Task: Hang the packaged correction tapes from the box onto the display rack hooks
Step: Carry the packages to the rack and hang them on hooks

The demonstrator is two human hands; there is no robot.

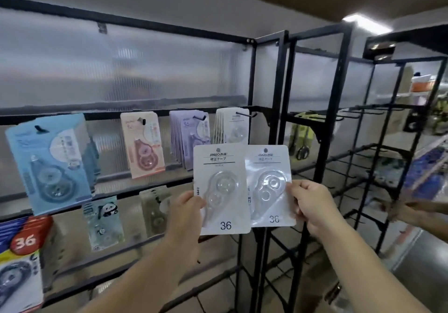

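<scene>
Black display rack (145, 25) filled most of the view, w/ a frosted ribbed panel (169, 70) behind its rails. Second black rack (281, 82) stood just beside it on the R, mostly bare pegs, w/ scissors (301, 143) hanging near its top rail.

Big blue pack (48, 164) hung tilted at far L. Below it, at btm L corner, sat red-and-blue packs (21, 252) marked "36".

The two task pkgs were held up side by side in front of the rack's R end, inner edges meeting or slightly overlapping, neither on a peg. Left white pack (221, 189) and right white pack (268, 184) each showed a clear blister, "JINUO" at top and "36" at btm.

Along the upper rail hung a purple stack (189, 138), a pink pack (143, 145) and a white stack (232, 128), the last directly above the held pair. Lower rail carried a panda pack (104, 223) and a blurred green pack (155, 210).

Left hand (186, 210) pinched the left white pack at its lower L edge, thumb on the front. Right hand (308, 206) pinched the right white pack at its R edge, fingers curled. Another person's hand (407, 210) showed blurred at far R.

Smallest: the hook (242, 114) holding the white stack.
</scene>
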